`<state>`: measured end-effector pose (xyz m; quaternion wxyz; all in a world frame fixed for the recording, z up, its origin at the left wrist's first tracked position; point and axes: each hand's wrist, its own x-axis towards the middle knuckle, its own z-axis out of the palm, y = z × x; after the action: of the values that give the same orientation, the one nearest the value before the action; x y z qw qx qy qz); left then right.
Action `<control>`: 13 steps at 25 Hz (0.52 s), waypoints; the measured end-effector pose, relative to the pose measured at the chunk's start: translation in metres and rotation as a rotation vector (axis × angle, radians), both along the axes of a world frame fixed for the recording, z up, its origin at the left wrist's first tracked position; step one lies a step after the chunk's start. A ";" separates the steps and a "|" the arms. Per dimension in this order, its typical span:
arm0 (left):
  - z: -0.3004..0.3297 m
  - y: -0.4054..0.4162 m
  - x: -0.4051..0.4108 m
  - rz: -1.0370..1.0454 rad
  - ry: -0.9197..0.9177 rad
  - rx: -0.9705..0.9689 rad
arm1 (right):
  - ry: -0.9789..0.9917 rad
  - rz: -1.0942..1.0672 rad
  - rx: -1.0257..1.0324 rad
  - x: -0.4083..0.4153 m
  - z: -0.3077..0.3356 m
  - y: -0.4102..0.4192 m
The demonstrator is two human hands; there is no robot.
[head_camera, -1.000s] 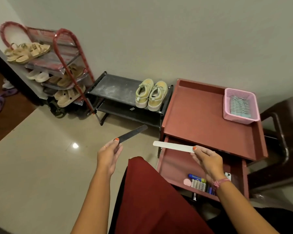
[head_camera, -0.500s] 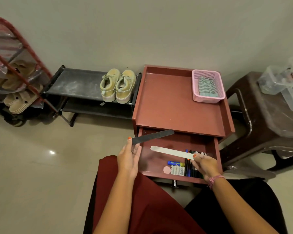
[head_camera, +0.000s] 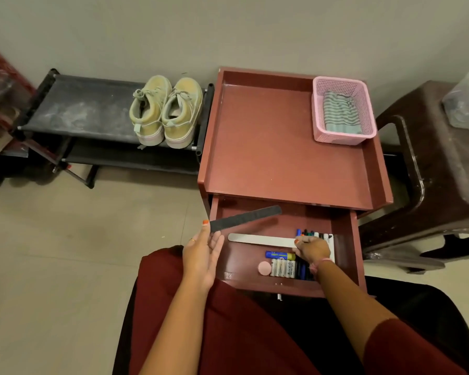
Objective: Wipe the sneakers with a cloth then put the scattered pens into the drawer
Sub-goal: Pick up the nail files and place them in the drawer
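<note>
Your left hand (head_camera: 203,255) pinches a dark file (head_camera: 245,218), your right hand (head_camera: 312,250) a white one (head_camera: 261,240) – lower both flat into the drawer (head_camera: 354,255) beside the pens (head_camera: 316,235), clear of the batteries (head_camera: 282,267).

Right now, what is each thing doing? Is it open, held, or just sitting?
Drawer: open.
Pens: lying in the drawer.
Dark file: held by the left hand.
White file: pinched by the right hand, over the drawer.
Sneakers: side by side on the black rack.
Striped cloth: lying in the pink basket.
</note>
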<state>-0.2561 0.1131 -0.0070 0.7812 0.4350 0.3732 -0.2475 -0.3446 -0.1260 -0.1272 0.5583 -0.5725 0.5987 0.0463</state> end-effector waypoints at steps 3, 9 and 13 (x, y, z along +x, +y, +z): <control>-0.002 0.000 0.006 -0.003 0.011 0.033 | 0.187 0.281 -0.193 0.006 -0.008 -0.009; -0.008 0.000 0.010 -0.004 0.025 0.059 | 0.317 0.659 -0.351 0.015 -0.015 -0.017; -0.009 -0.002 0.010 0.002 0.026 0.057 | 0.426 0.882 -0.471 0.018 -0.018 -0.019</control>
<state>-0.2460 0.1107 -0.0160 0.7639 0.4532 0.3908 -0.2416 -0.3265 -0.1450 -0.1450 0.2087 -0.8569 0.3958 0.2560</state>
